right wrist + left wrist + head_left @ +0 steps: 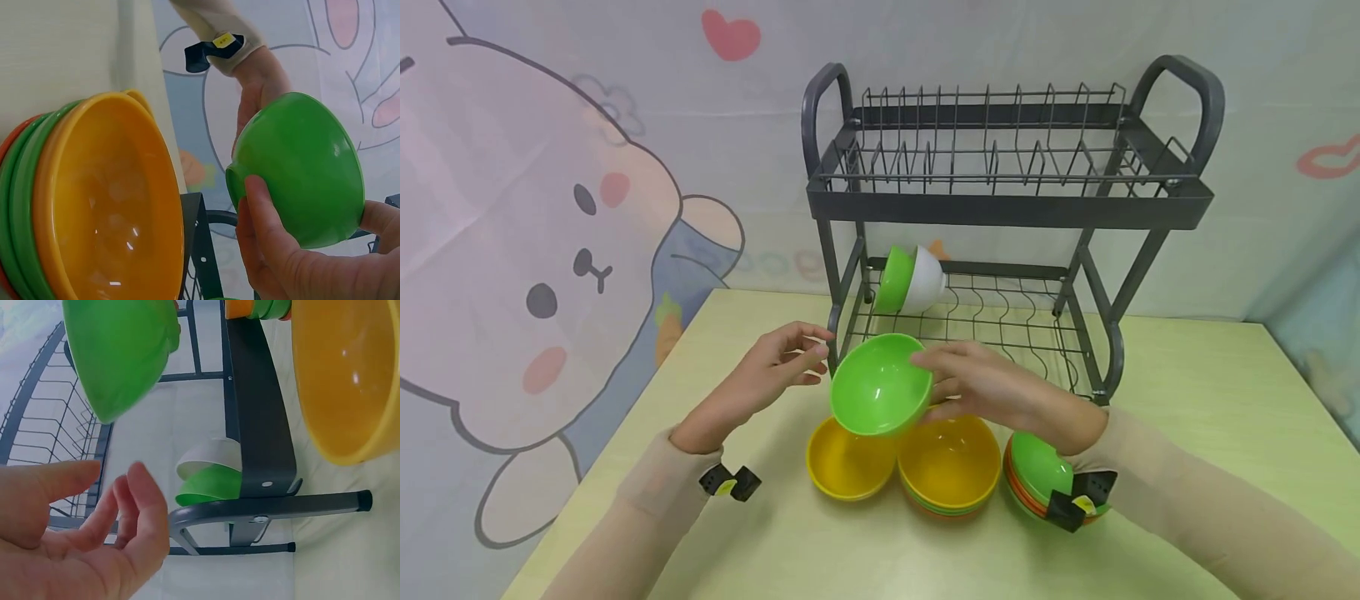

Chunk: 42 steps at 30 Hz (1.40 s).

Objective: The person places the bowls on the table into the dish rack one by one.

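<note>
The right hand (985, 383) grips the green bowl (880, 385), fingers on its outer wall near the foot and at the rim. The bowl is in the air before the left half of the rack (1011, 210), tilted so that its smooth, glossy hollow faces the person. It is round and deep, with a thin rim and, as the right wrist view shows, a small raised foot ring.

The left hand (782, 362) holds nothing; its fingers are loosely bent with a gap between thumb and fingertips. It is just beside the bowl without touching it, close to the rack's front left leg.

The rack has two tiers of thin dark wire set in flat, dark bars, with rounded loop handles at both top ends. At the left of its lower tier, a white bowl (927, 283) and a small green bowl (895, 281) lie on their sides, one against the other.

In front of the rack, on the smooth, pale tabletop (1195, 375), are a shiny yellow bowl (850, 458), a yellow-topped stack (950, 467) with green and orange rims beneath, and, toward the rack's right, a green-topped stack (1041, 467) partly hidden by the right arm. Behind the rack hangs a creased cloth (760, 125) printed with cartoon figures.
</note>
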Each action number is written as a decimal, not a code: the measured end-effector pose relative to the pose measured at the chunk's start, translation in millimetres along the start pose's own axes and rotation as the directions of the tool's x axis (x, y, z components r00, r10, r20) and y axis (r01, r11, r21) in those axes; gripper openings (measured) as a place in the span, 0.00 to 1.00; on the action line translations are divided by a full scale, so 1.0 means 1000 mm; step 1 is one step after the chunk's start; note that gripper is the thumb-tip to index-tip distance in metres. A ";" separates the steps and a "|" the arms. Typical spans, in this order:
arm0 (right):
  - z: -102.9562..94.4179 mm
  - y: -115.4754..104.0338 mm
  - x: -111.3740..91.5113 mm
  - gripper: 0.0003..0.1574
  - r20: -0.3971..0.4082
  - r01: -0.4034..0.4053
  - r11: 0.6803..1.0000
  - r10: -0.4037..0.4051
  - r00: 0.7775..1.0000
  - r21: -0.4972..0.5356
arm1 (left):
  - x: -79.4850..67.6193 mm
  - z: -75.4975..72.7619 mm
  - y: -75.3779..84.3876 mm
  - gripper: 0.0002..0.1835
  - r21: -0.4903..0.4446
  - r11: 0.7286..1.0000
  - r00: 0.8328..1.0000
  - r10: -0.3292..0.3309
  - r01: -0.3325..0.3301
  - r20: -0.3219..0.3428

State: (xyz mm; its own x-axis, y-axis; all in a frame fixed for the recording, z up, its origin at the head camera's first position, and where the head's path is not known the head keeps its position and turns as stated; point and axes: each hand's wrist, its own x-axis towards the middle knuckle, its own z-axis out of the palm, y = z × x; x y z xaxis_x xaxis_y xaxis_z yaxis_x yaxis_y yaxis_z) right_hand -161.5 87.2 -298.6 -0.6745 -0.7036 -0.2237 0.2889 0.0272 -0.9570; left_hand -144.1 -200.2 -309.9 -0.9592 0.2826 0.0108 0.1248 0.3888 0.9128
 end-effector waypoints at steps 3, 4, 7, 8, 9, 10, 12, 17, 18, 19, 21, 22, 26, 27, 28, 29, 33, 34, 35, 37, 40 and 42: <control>-0.004 -0.002 -0.003 0.30 -0.004 0.005 1.000 -0.005 1.000 -0.023 | 0.004 -0.002 -0.004 0.19 -0.013 1.000 0.997 -0.013 0.012 -0.080; -0.005 -0.003 -0.004 0.30 -0.007 0.003 1.000 -0.003 1.000 -0.024 | 0.005 -0.002 -0.005 0.20 -0.021 1.000 0.995 -0.020 0.018 -0.102; -0.009 -0.006 -0.006 0.30 -0.011 0.003 1.000 -0.004 1.000 -0.003 | 0.009 -0.003 -0.007 0.21 -0.040 0.998 0.988 -0.046 0.040 -0.149; -0.010 -0.007 -0.006 0.30 -0.014 0.004 1.000 -0.004 1.000 0.004 | 0.010 -0.003 -0.009 0.22 -0.048 0.998 0.986 -0.055 0.048 -0.155; -0.011 -0.008 -0.007 0.29 -0.018 0.004 1.000 -0.004 1.000 0.010 | 0.012 -0.003 -0.010 0.23 -0.057 0.997 0.985 -0.066 0.058 -0.157; -0.012 -0.009 -0.008 0.29 -0.023 0.005 1.000 -0.005 1.000 0.010 | 0.013 -0.002 -0.010 0.24 -0.064 0.996 0.985 -0.076 0.067 -0.156; -0.015 -0.011 -0.009 0.28 -0.038 0.004 1.000 -0.004 0.999 -0.004 | 0.015 -0.001 -0.011 0.25 -0.077 0.994 0.984 -0.094 0.083 -0.151; -0.022 -0.017 -0.011 0.29 -0.081 -0.009 1.000 0.007 0.997 -0.026 | 0.024 0.001 -0.016 0.25 -0.117 0.989 0.985 -0.102 0.086 -0.142; -0.024 -0.018 -0.011 0.29 -0.087 -0.006 1.000 0.005 0.996 -0.022 | 0.026 0.002 -0.016 0.25 -0.120 0.989 0.984 -0.100 0.083 -0.145; -0.026 -0.019 -0.010 0.29 -0.086 -0.001 1.000 0.000 0.996 -0.016 | 0.027 0.002 -0.017 0.25 -0.120 0.990 0.985 -0.097 0.080 -0.146; -0.031 -0.021 -0.009 0.28 -0.090 0.007 1.000 -0.009 0.996 -0.022 | 0.031 0.003 -0.018 0.25 -0.122 0.989 0.984 -0.103 0.085 -0.148; -0.033 -0.021 -0.009 0.27 -0.095 0.012 1.000 -0.014 0.995 -0.028 | 0.032 0.004 -0.018 0.25 -0.123 0.988 0.983 -0.106 0.088 -0.147; -0.042 -0.024 -0.009 0.26 -0.105 0.021 0.997 -0.029 0.994 -0.074 | 0.036 0.005 -0.019 0.25 -0.125 0.986 0.980 -0.131 0.113 -0.150; -0.044 -0.024 -0.009 0.26 -0.106 0.024 0.996 -0.033 0.994 -0.083 | 0.037 0.006 -0.020 0.25 -0.131 0.984 0.979 -0.137 0.118 -0.152; -0.047 -0.025 -0.008 0.26 -0.108 0.027 0.995 -0.037 0.993 -0.091 | 0.038 0.006 -0.020 0.25 -0.136 0.983 0.978 -0.143 0.122 -0.155; -0.049 -0.025 -0.008 0.26 -0.111 0.031 0.995 -0.042 0.993 -0.095 | 0.040 0.006 -0.021 0.25 -0.142 0.982 0.977 -0.146 0.124 -0.156; -0.058 -0.025 -0.006 0.26 -0.140 0.037 0.995 -0.050 0.989 -0.092 | 0.045 0.007 -0.022 0.24 -0.171 0.978 0.975 -0.151 0.123 -0.162; -0.060 -0.025 -0.005 0.27 -0.147 0.037 0.995 -0.050 0.988 -0.091 | 0.046 0.007 -0.023 0.24 -0.174 0.977 0.975 -0.151 0.122 -0.165; -0.062 -0.025 -0.004 0.27 -0.152 0.036 0.995 -0.049 0.987 -0.088 | 0.047 0.007 -0.023 0.23 -0.182 0.976 0.974 -0.151 0.120 -0.167; -0.066 -0.026 -0.002 0.28 -0.154 0.032 0.995 -0.046 0.987 -0.094 | 0.048 0.008 -0.024 0.23 -0.202 0.972 0.973 -0.156 0.120 -0.169; -0.072 -0.026 0.000 0.28 -0.158 0.028 0.994 -0.045 0.986 -0.104 | 0.049 0.008 -0.024 0.23 -0.221 0.967 0.972 -0.164 0.124 -0.169; -0.076 -0.026 0.000 0.29 -0.165 0.024 0.994 -0.042 0.985 -0.110 | 0.050 0.009 -0.025 0.23 -0.232 0.965 0.972 -0.165 0.125 -0.164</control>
State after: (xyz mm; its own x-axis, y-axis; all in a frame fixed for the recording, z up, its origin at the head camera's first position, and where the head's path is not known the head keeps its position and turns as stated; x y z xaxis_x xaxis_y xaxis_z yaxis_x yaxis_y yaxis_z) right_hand -220.7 140.3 -288.0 -0.7890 -0.5769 -0.2111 0.1967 0.0884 -0.9765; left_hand -192.9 -188.1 -335.4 -0.9951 0.0664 -0.0733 -0.0581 0.2073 0.9765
